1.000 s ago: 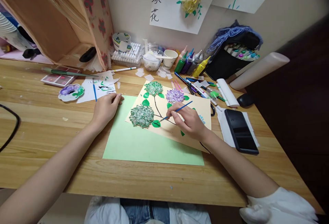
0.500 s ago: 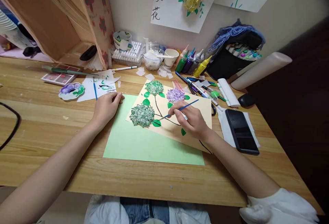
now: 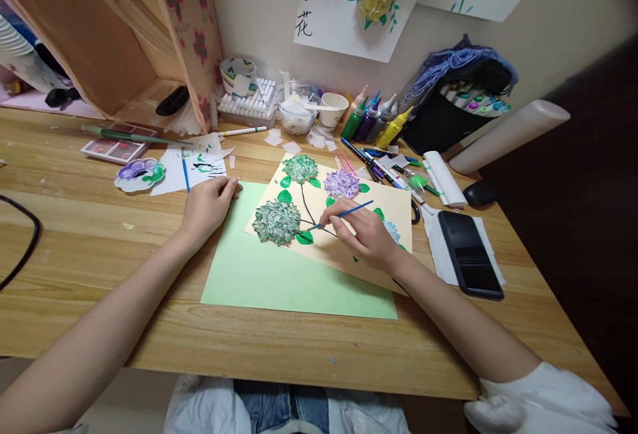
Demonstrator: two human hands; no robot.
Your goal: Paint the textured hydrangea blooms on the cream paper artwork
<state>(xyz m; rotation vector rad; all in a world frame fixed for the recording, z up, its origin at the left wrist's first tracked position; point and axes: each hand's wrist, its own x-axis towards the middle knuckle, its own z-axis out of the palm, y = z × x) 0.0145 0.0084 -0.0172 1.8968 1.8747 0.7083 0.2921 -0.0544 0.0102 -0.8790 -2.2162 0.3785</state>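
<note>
My right hand [image 3: 366, 234] pinches a thin blue paintbrush [image 3: 355, 209], its tip by a green leaf [image 3: 305, 238] with a dark line on it. The leaf belongs to a flower picture on a cream sheet [image 3: 279, 181], with raised textured blooms: a dark green one [image 3: 277, 222], a lighter green one [image 3: 300, 168], a purple one [image 3: 341, 184] and a blue one partly covered by my hand. Under it lies a light green sheet [image 3: 279, 281], turned at a different angle. My left hand [image 3: 207, 208], loosely closed and holding nothing, rests at that sheet's upper left corner.
Another blue brush [image 3: 185, 169] lies on paint-marked paper [image 3: 169, 175], near a flower-shaped palette [image 3: 140, 175]. Behind are a paper cup [image 3: 333, 109], paint bottles [image 3: 355, 121] and scattered pens [image 3: 359, 158]. A phone [image 3: 470, 254] lies on the right.
My right hand and brush have shifted slightly left, and the brush tip has moved along the leaf towards its left end. More of the blue bloom shows. My left hand stays put.
</note>
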